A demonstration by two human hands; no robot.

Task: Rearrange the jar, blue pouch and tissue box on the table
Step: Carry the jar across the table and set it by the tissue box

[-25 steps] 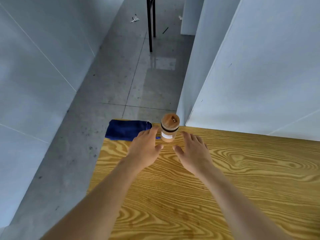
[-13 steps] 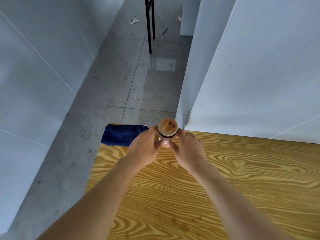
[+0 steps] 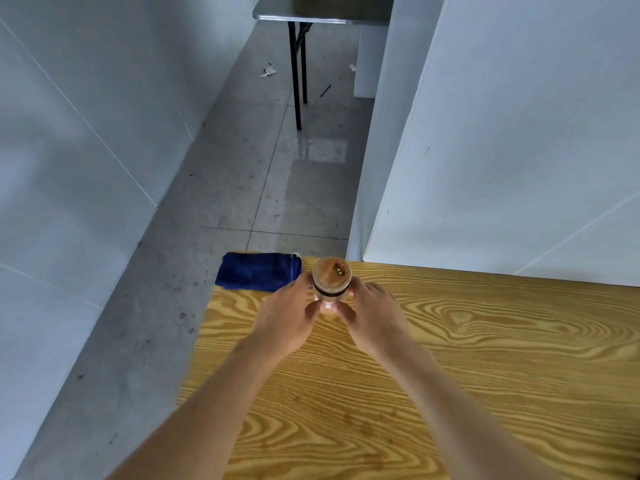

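A small jar (image 3: 331,276) with a round wooden lid and a dark band stands upright near the far left corner of the wooden table (image 3: 485,358). My left hand (image 3: 287,315) and my right hand (image 3: 372,315) wrap its sides, thumbs meeting at a white label in front. The blue pouch (image 3: 258,271) lies flat at the table's far left corner, just left of the jar and beside my left hand. No tissue box is in view.
The table's left edge drops to a grey tiled floor (image 3: 214,216). White partition panels (image 3: 519,140) stand along the far edge on the right. A dark folding table (image 3: 298,64) stands further back on the floor.
Both hands closed in from open on either side of the jar and now grip it. The jar stands where it did. The view has tilted up a little.
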